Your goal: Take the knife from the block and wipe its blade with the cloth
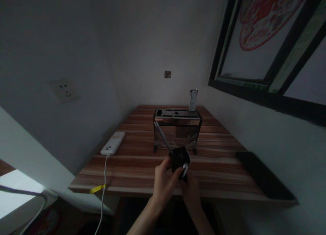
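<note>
My left hand [164, 180] is closed on a small black box-like part [182, 156], held over the front of the table. From this part a thin grey rod [163, 137] slants up and to the left. My right hand [191, 192] is at the lower right of the same part; its fingers are mostly hidden, but they seem wrapped round its underside. A small white piece [185, 168] shows by the left thumb. Just beyond the hands stands a black-framed rack [178, 113] with slots in its top and clear plastic film round its body.
A crinkled, silvery wrapped bundle [193, 100] stands upright at the rack's right end. On the wooden table [219, 167] lie a white power bank [113, 143] with a cable [104, 180], a yellow strip [97, 189] and a flat black object [265, 175]. Walls border both sides.
</note>
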Action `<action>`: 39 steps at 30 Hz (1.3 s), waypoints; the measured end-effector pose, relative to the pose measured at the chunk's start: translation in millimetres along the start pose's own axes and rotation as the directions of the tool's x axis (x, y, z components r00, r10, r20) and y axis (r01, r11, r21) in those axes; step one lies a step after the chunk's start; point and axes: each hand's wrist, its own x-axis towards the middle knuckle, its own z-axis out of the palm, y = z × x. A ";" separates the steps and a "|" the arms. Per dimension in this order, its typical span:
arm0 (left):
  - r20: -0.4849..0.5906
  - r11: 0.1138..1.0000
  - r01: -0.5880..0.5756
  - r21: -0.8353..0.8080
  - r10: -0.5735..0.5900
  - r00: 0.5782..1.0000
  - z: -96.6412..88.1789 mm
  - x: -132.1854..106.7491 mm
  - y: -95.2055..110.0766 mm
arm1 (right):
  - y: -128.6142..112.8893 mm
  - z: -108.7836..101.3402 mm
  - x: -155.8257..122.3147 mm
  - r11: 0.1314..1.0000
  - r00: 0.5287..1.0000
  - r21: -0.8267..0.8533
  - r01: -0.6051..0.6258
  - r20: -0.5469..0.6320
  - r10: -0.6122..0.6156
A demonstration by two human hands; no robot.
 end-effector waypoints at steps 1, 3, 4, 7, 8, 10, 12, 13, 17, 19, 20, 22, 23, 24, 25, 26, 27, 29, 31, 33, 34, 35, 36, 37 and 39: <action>0.001 1.000 0.001 -0.009 -0.001 1.000 -0.6 0.0 0.2 | -0.4 -0.2 -0.2 1.000 1.000 -0.004 0.005 0.003 -0.005; 0.008 0.999 0.000 -0.038 0.000 1.000 -2.0 0.0 1.0 | -0.8 -0.4 -0.6 1.000 1.000 -0.018 0.016 0.005 -0.016; 0.012 0.999 -0.001 -0.053 0.002 1.000 -2.9 -0.1 1.4 | -0.8 -0.4 -0.8 0.999 1.000 -0.022 0.026 0.006 -0.026; 0.006 0.997 -0.004 -0.081 0.005 1.000 -5.8 -0.1 3.4 | -0.5 -0.3 -0.8 0.999 0.999 -0.008 0.047 0.019 -0.047; -0.003 0.996 -0.007 -0.084 0.007 1.000 -6.8 0.2 4.6 | -0.6 -0.3 -0.7 0.999 0.999 -0.002 0.049 0.023 -0.049; -0.021 0.995 -0.012 -0.095 0.010 1.000 -8.9 1.3 8.4 | -1.4 -0.6 -0.4 0.999 0.999 -0.005 0.042 0.029 -0.041; -0.044 0.994 -0.016 -0.112 0.011 0.999 -11.5 3.8 14.4 | -2.7 -0.9 -0.2 0.999 0.999 -0.023 0.034 0.033 -0.034; -0.057 0.992 -0.019 -0.121 0.012 0.998 -13.2 5.6 18.2 | -3.5 -1.1 -0.1 0.999 0.999 -0.037 0.035 0.037 -0.034; -0.115 0.991 -0.051 -0.125 0.036 0.993 -21.9 16.1 36.5 | -4.5 -0.8 0.2 0.994 0.999 -0.105 0.042 0.019 -0.040; -0.135 0.990 -0.087 -0.107 0.072 0.988 -26.9 22.8 45.7 | -3.5 -0.1 0.4 0.991 0.999 -0.125 0.036 0.005 -0.035; -0.144 0.989 -0.109 -0.100 0.094 0.985 -29.2 26.4 50.0 | -2.7 0.3 0.5 0.991 0.999 -0.128 0.032 0.002 -0.032; -0.166 0.983 -0.163 -0.086 0.147 0.975 -33.0 34.0 58.0 | -1.2 1.0 0.8 0.993 1.000 -0.118 0.025 0.006 -0.025; -0.174 0.978 -0.191 -0.078 0.175 0.969 -34.4 38.0 61.9 | -0.7 1.2 0.9 0.994 1.000 -0.108 0.018 0.009 -0.018; -0.182 0.973 -0.220 -0.071 0.204 0.962 -35.5 42.1 65.8 | -0.3 1.3 1.1 0.995 1.000 -0.095 0.011 0.013 -0.010; -0.187 0.967 -0.246 -0.063 0.231 0.955 -36.3 46.4 69.9 | -0.2 1.3 1.2 0.997 1.000 -0.082 0.005 0.016 -0.004; -0.195 0.961 -0.269 -0.057 0.254 0.947 -36.9 50.7 74.3 | -0.2 1.2 1.4 0.998 1.000 -0.069 -0.002 0.016 0.003; -0.204 0.956 -0.289 -0.052 0.274 0.940 -37.3 55.1 78.9 | -0.2 1.0 1.6 0.998 1.000 -0.057 -0.008 0.016 0.009; -0.223 0.945 -0.323 -0.048 0.306 0.926 -37.8 63.6 88.3 | -0.3 0.4 2.2 0.999 1.000 -0.039 -0.020 0.023 0.020; -0.229 0.934 -0.352 -0.058 0.331 0.915 -37.8 71.3 96.8 | 0.0 -0.1 2.9 0.999 0.999 -0.026 -0.027 0.028 0.027; -0.219 0.928 -0.365 -0.074 0.342 0.914 -37.3 77.4 103.2 | 0.8 -0.3 3.5 0.999 0.999 -0.020 -0.032 0.023 0.033; -0.211 0.928 -0.364 -0.080 0.341 0.916 -36.8 79.8 105.4 | 1.2 -0.2 3.7 0.999 0.999 -0.021 -0.036 0.015 0.036; -0.200 0.929 -0.360 -0.084 0.338 0.920 -36.3 81.6 106.8 | 1.5 -0.1 3.8 0.999 0.999 -0.025 -0.040 0.008 0.040; -0.191 0.931 -0.355 -0.090 0.334 0.923 -35.7 83.1 107.7 | 1.8 0.1 3.8 0.999 0.999 -0.028 -0.043 0.003 0.043; -0.183 0.931 -0.351 -0.097 0.330 0.926 -35.4 84.1 108.1 | 1.9 0.2 3.8 0.998 0.999 -0.030 -0.047 0.001 0.047; -0.175 0.932 -0.343 -0.115 0.321 0.931 -35.0 85.1 108.4 | 1.9 0.3 3.6 0.999 0.999 -0.027 -0.047 0.003 0.048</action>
